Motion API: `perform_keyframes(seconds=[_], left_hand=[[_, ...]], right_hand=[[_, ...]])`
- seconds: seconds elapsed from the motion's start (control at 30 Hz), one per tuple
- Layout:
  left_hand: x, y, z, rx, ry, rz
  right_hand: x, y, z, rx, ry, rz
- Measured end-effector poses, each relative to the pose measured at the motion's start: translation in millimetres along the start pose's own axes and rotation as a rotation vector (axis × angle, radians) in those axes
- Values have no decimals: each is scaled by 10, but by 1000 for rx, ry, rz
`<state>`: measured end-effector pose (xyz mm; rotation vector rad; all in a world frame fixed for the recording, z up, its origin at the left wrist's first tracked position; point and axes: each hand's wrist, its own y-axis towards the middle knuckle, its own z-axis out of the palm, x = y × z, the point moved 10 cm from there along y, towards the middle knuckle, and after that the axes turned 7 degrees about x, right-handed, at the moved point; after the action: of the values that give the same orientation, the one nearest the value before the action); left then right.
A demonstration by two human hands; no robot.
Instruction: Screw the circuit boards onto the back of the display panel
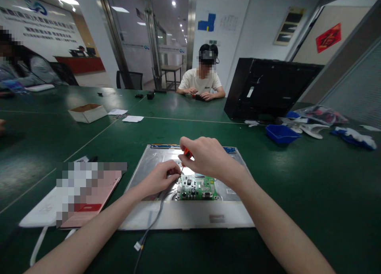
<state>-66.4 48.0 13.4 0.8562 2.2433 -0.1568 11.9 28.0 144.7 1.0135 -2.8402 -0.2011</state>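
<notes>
A metal display panel (pixel 232 215) lies flat on the green table in front of me. On its middle sits a green circuit board (pixel 198 187). My right hand (pixel 202 155) is closed around the orange handle of a screwdriver (pixel 187 152), whose thin shaft points down at the board's upper left corner. My left hand (pixel 162 176) has its fingertips pinched together by that same corner, beside the shaft tip; what they hold, if anything, is too small to make out. A grey cable (pixel 161 210) runs from near the left hand over the panel's front edge, ending in a white connector (pixel 137 246).
At the left lie a pink booklet (pixel 89 214) and white bags. Further back are an open box (pixel 88 113) and papers. A black monitor (pixel 270 89), a blue tray (pixel 282 134) and gloves (pixel 354 137) stand at the right. Two people sit across the table.
</notes>
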Motion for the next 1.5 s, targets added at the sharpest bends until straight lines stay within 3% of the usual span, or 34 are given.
perform_keyframes(seconds=[0.17,1.1,1.33,1.5], left_hand=[[24,0,12,0,12,2],[5,-5,8,6,4,-12],[21,-4,13,-5,-11,1],[23,-3,10,-5,-13,-17]], right_hand=[[50,-25,-12,2,54,-47],[-58,22,27,19,-47,54],[49,-31,-1,21,55,-44],[-44,3,4,7,-11,45]])
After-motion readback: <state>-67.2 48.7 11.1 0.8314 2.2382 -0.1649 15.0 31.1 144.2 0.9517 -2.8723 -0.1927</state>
